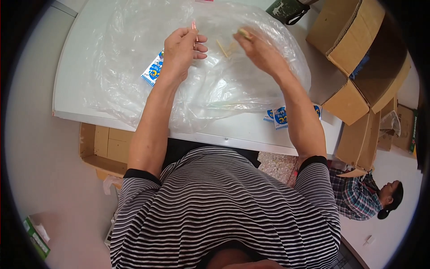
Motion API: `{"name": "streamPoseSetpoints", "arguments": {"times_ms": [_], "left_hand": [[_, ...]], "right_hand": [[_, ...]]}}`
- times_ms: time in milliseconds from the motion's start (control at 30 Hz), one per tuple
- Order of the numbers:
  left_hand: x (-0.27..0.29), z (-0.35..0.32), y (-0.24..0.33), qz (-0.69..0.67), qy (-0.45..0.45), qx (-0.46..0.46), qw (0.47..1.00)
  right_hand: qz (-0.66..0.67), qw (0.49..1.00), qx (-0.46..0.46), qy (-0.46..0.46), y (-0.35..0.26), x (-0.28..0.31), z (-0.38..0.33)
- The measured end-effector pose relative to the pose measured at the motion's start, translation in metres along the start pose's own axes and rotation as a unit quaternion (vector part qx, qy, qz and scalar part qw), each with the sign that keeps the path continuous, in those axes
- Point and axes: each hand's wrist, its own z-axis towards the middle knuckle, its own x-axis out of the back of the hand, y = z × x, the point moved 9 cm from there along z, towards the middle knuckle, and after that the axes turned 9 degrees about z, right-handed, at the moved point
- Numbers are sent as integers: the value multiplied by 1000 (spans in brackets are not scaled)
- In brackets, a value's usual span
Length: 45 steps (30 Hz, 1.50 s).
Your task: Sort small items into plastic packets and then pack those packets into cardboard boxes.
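Packets (281,121) lie by the right forearm at the worktop's (74,96) near edge. Beyond, another packet (152,71) rests on clear plastic (118,67), beside the left wrist. Yellow sticks (222,48) lie between the hands. Left hand (180,48) pinches pink sticks (194,26); right hand (256,48), blurred, grips a yellowish piece (244,33). A mug (287,10) stands farthest.

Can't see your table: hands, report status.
Left hand holding slim pink item. Right hand blurred, holding small yellowish item. Yellow stick loose on clear plastic between them.
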Motion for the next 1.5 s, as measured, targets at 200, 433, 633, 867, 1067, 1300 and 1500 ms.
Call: {"name": "streamPoseSetpoints", "arguments": {"times_ms": [200,433,633,867,1067,1300,1500], "left_hand": [[-2,-12,0,-16,-15,5,1000],[18,-32,-5,-17,27,-5,999],[-10,-41,9,1,21,-33,999],[-33,-42,22,79,19,-51,995],[-42,-52,22,291,108,-187,932],[-34,-79,19,147,78,-225,960],[45,-90,23,171,188,-205,945]], "right_hand": [[22,918,-278,-282,1,-48,19],[334,872,-302,-190,21,-67,5],[736,527,-421,-49,-3,-54,-12],[722,551,-418,-12,-25,-47,-18],[646,605,-463,41,-27,-56,-33],[579,685,-398,193,-7,-35,-36],[386,878,-248,138,-24,-34,-37]]}}
